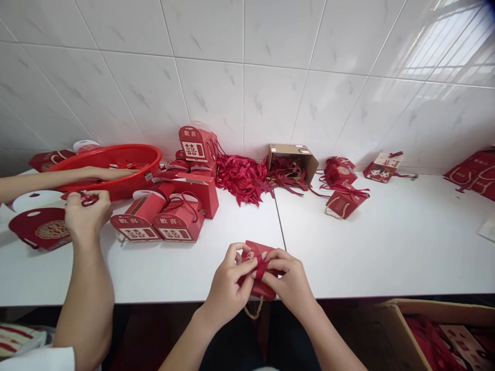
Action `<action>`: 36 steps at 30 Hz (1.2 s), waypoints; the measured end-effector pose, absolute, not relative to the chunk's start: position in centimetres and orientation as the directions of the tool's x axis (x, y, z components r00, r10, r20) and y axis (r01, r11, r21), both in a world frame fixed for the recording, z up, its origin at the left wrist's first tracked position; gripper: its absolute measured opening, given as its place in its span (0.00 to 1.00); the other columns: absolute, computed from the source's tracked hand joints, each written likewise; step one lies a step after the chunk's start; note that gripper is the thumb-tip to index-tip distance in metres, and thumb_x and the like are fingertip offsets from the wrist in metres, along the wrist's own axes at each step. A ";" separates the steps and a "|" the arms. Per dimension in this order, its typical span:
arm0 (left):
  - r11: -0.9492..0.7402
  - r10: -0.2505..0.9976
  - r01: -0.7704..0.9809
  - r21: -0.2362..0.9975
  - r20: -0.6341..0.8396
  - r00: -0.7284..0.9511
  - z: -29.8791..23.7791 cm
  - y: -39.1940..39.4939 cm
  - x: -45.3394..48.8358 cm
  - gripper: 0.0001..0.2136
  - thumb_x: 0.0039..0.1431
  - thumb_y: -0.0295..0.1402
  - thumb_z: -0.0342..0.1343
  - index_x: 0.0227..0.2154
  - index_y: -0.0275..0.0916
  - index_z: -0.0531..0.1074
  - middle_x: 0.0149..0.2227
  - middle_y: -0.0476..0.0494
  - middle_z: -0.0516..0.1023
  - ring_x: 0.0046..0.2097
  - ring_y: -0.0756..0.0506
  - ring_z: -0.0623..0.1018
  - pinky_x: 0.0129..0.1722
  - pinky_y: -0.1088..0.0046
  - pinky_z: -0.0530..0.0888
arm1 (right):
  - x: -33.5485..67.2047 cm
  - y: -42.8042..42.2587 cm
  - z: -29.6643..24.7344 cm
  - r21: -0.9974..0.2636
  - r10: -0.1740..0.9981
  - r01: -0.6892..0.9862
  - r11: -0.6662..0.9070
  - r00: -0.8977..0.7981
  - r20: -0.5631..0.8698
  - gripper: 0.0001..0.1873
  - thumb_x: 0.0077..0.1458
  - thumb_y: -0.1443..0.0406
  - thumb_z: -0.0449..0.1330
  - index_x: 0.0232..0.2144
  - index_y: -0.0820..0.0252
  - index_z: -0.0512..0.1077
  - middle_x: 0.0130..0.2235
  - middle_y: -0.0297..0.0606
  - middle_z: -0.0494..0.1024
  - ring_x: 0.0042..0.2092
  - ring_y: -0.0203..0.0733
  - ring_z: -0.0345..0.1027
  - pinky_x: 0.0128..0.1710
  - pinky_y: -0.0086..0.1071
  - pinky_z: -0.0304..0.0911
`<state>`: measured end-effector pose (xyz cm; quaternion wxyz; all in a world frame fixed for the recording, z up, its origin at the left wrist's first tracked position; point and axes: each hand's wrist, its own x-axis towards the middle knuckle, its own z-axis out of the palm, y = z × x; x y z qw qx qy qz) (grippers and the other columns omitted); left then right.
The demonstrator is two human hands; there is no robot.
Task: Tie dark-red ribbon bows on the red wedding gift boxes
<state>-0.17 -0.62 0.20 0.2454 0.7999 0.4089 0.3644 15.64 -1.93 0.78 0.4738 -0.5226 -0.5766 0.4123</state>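
A small red gift box [266,293] with a twisted tan cord handle sits at the table's front edge, between my two hands. Across it runs a dark red ribbon [262,269], gathered at the middle of the box. My left hand [233,273] pinches the ribbon from the left, its other fingers against the box. From the right, my right hand [288,275] pinches the ribbon too, fingers curled and close to the left fingertips. The hands cover much of the box, so how the ribbon is looped or knotted is hidden.
Red boxes [178,221] and a pile of red ribbons [243,178] stand left of centre. An open cardboard box [292,149] lies behind. A co-worker's hand [88,211] holds a shiny red packet near a red basin [154,154]. A carton [402,324] sits below right.
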 end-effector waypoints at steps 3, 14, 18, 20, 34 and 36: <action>-0.615 0.778 0.451 0.647 0.409 0.476 0.0 -0.2 -0.7 0.15 0.60 0.21 0.47 0.44 0.43 0.73 0.51 0.41 0.61 0.37 0.51 0.69 0.38 0.71 0.73 | 16.0 -1.5 1.2 -0.981 0.999 0.188 0.045 -0.013 0.044 0.05 0.43 0.71 0.60 0.20 0.60 0.75 0.31 0.36 0.72 0.30 0.35 0.64 0.29 0.29 0.60; -0.774 0.602 0.340 0.534 0.451 0.659 -0.2 2.2 -2.4 0.21 0.61 0.19 0.45 0.48 0.50 0.73 0.58 0.41 0.60 0.38 0.52 0.73 0.40 0.73 0.74 | 17.9 0.7 3.0 -0.953 0.938 0.304 -0.009 -0.328 -0.113 0.03 0.38 0.72 0.57 0.18 0.62 0.68 0.28 0.29 0.68 0.28 0.31 0.58 0.28 0.26 0.54; -0.775 0.581 0.297 0.558 0.443 0.683 0.2 2.7 -2.1 0.15 0.62 0.25 0.48 0.43 0.46 0.77 0.60 0.39 0.61 0.40 0.50 0.76 0.41 0.71 0.77 | 18.2 1.3 3.6 -0.937 0.904 0.349 0.032 -0.410 -0.121 0.05 0.36 0.73 0.57 0.17 0.61 0.66 0.24 0.28 0.65 0.27 0.31 0.56 0.27 0.26 0.54; -0.752 0.601 0.287 0.594 0.437 0.669 0.4 2.9 -1.9 0.11 0.61 0.29 0.51 0.40 0.45 0.78 0.57 0.39 0.65 0.41 0.47 0.77 0.42 0.69 0.77 | 18.3 1.4 3.7 -0.925 0.899 0.376 0.044 -0.419 -0.128 0.05 0.36 0.74 0.58 0.17 0.61 0.68 0.25 0.28 0.67 0.26 0.32 0.58 0.26 0.26 0.55; -0.647 0.708 0.277 0.710 0.426 0.564 0.4 2.8 -2.5 0.06 0.57 0.27 0.56 0.31 0.41 0.79 0.46 0.41 0.74 0.34 0.51 0.77 0.33 0.75 0.76 | 19.4 0.5 3.5 -0.885 0.900 0.423 0.194 -0.435 -0.010 0.05 0.45 0.71 0.61 0.22 0.58 0.75 0.34 0.34 0.73 0.34 0.37 0.68 0.37 0.31 0.65; -0.586 0.777 0.381 0.715 0.362 0.515 1.1 2.6 -3.0 0.05 0.55 0.26 0.55 0.30 0.39 0.76 0.45 0.41 0.74 0.32 0.51 0.75 0.28 0.77 0.74 | 20.1 0.1 3.8 -0.833 0.921 0.506 0.223 -0.390 0.010 0.04 0.47 0.70 0.61 0.22 0.58 0.73 0.35 0.35 0.72 0.35 0.38 0.68 0.38 0.32 0.65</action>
